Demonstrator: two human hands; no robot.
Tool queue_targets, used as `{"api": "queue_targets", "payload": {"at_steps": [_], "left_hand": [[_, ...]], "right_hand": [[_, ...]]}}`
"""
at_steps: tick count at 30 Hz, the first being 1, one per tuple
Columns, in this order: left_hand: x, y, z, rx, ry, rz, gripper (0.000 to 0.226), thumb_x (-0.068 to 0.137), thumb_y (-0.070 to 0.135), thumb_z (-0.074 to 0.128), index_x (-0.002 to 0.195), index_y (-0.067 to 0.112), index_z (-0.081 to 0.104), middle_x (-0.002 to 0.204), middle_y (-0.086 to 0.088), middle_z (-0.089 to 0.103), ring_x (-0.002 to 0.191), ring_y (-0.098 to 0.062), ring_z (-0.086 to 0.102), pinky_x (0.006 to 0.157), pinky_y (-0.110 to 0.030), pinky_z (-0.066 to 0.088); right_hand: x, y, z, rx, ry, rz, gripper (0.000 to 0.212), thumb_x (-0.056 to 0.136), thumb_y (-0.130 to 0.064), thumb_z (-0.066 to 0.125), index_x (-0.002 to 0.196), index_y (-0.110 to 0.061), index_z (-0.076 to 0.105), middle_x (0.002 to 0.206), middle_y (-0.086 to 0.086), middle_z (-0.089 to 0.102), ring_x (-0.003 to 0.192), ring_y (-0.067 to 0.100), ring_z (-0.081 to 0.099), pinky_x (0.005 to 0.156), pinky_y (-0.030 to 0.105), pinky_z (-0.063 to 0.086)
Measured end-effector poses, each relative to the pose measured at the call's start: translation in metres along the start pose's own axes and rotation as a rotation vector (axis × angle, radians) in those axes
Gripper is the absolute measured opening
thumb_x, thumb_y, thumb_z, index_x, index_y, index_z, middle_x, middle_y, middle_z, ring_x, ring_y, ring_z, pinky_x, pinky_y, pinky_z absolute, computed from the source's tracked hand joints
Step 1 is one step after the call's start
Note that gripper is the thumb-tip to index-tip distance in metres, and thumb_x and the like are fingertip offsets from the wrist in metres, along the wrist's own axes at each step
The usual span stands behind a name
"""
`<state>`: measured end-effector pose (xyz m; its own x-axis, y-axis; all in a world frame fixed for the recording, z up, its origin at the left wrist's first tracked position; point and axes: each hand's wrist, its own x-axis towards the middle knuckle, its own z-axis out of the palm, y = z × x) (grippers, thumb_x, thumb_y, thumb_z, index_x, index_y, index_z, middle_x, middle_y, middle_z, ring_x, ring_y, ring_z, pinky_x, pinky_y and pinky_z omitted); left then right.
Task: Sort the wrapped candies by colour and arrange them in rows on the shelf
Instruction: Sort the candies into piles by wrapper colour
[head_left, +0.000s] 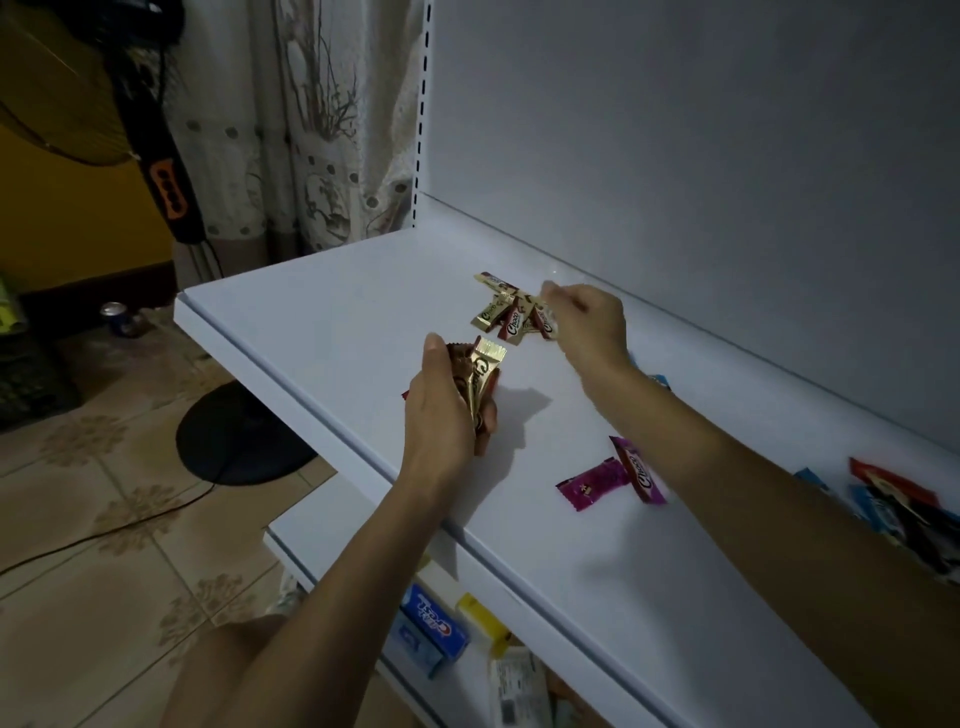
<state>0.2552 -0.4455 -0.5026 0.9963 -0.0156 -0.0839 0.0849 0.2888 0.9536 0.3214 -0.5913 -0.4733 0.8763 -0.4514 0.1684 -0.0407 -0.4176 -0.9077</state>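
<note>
Gold candies (511, 314): row begun at my right grip (584, 325) (pinching one); left grip (447, 410) clutches more. Pink pair (613, 478), mixed pile (893, 504) nearer me: pending, I judge.

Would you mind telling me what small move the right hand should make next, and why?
Probably the right hand should release the gold candy it pinches onto the gold pile, since the left hand grips more gold ones to lay down.

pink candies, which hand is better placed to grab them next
Right. The left hand grips a bundle of gold candies; the right hand pinches just one candy, and the pink candies lie beside its forearm.
</note>
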Motion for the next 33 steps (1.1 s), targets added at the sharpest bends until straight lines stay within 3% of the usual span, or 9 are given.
{"api": "queue_targets", "payload": {"at_steps": [3, 5, 8, 11, 16, 20, 26, 30, 33], "left_hand": [[-0.001, 0.001, -0.002, 0.048, -0.051, 0.062, 0.061, 0.105, 0.040, 0.013, 0.072, 0.008, 0.054, 0.048, -0.002, 0.052, 0.043, -0.011, 0.045, 0.040, -0.016, 0.035], [-0.002, 0.001, -0.003, 0.103, -0.086, 0.092, 0.058, 0.105, 0.037, 0.013, 0.079, 0.004, 0.052, 0.052, -0.005, 0.051, 0.047, -0.013, 0.045, 0.041, -0.018, 0.036], [-0.004, -0.001, -0.002, 0.209, -0.104, 0.208, 0.051, 0.099, 0.045, 0.019, 0.083, 0.007, 0.049, 0.068, -0.013, 0.057, 0.063, -0.019, 0.051, 0.053, -0.026, 0.043], [-0.005, -0.004, -0.001, 0.383, -0.110, 0.362, 0.053, 0.090, 0.053, 0.020, 0.085, 0.009, 0.049, 0.084, -0.017, 0.059, 0.075, -0.024, 0.054, 0.066, -0.038, 0.044], [-0.004, -0.004, 0.001, 0.315, -0.157, 0.258, 0.034, 0.102, 0.041, 0.032, 0.093, 0.015, 0.053, 0.088, -0.007, 0.057, 0.084, -0.024, 0.055, 0.073, -0.038, 0.045], [-0.004, -0.001, -0.005, 0.256, -0.238, 0.219, 0.019, 0.100, 0.026, 0.048, 0.091, 0.014, 0.059, 0.073, -0.001, 0.062, 0.058, -0.010, 0.051, 0.053, -0.024, 0.040], [-0.001, -0.005, -0.005, 0.225, -0.123, 0.250, 0.026, 0.099, 0.022, 0.052, 0.087, 0.002, 0.063, 0.062, 0.000, 0.061, 0.052, -0.007, 0.050, 0.048, -0.017, 0.039], [0.003, -0.010, -0.005, 0.213, -0.046, 0.295, 0.027, 0.100, 0.025, 0.049, 0.091, 0.004, 0.064, 0.076, -0.018, 0.063, 0.063, -0.018, 0.053, 0.058, -0.027, 0.041], [0.001, -0.009, -0.002, 0.260, -0.097, 0.350, 0.022, 0.100, 0.022, 0.049, 0.096, 0.010, 0.067, 0.081, -0.012, 0.067, 0.073, -0.024, 0.059, 0.062, -0.021, 0.044]], "right_hand": [[-0.065, -0.023, -0.020, 0.064, -0.384, -0.020, 0.042, 0.086, -0.053, 0.054, 0.085, -0.014, 0.069, 0.066, -0.002, 0.061, 0.042, 0.005, 0.045, 0.042, 0.020, 0.036], [-0.088, -0.023, -0.024, -0.005, -0.501, -0.095, 0.034, 0.081, -0.046, 0.063, 0.087, -0.013, 0.067, 0.062, -0.006, 0.062, 0.044, 0.005, 0.050, 0.042, 0.021, 0.038], [-0.095, -0.016, -0.020, 0.068, -0.431, -0.095, 0.019, 0.082, -0.023, 0.072, 0.092, -0.008, 0.067, 0.077, -0.001, 0.066, 0.054, 0.009, 0.058, 0.044, 0.025, 0.042], [-0.101, -0.013, -0.019, 0.141, -0.396, -0.036, 0.016, 0.085, -0.018, 0.069, 0.096, -0.007, 0.068, 0.078, 0.001, 0.065, 0.058, 0.008, 0.061, 0.046, 0.026, 0.046], [-0.101, -0.012, -0.016, 0.244, -0.313, 0.071, 0.004, 0.087, -0.010, 0.065, 0.086, -0.006, 0.066, 0.069, 0.002, 0.064, 0.053, 0.010, 0.060, 0.041, 0.022, 0.041], [-0.084, -0.015, -0.020, 0.404, -0.202, 0.212, 0.007, 0.088, -0.012, 0.065, 0.089, -0.005, 0.065, 0.068, 0.004, 0.061, 0.047, 0.008, 0.055, 0.039, 0.020, 0.037], [-0.074, -0.010, -0.022, 0.264, -0.312, 0.203, 0.016, 0.089, -0.028, 0.064, 0.097, -0.015, 0.070, 0.082, 0.001, 0.066, 0.062, 0.006, 0.055, 0.051, 0.022, 0.039], [-0.062, -0.010, -0.030, 0.260, -0.311, 0.202, 0.015, 0.089, -0.027, 0.065, 0.096, -0.016, 0.071, 0.066, -0.003, 0.059, 0.050, 0.005, 0.044, 0.044, 0.018, 0.033], [-0.065, -0.011, -0.027, 0.153, -0.447, 0.177, 0.016, 0.086, -0.025, 0.069, 0.094, -0.012, 0.071, 0.060, -0.004, 0.054, 0.050, 0.006, 0.043, 0.047, 0.020, 0.031]]}}
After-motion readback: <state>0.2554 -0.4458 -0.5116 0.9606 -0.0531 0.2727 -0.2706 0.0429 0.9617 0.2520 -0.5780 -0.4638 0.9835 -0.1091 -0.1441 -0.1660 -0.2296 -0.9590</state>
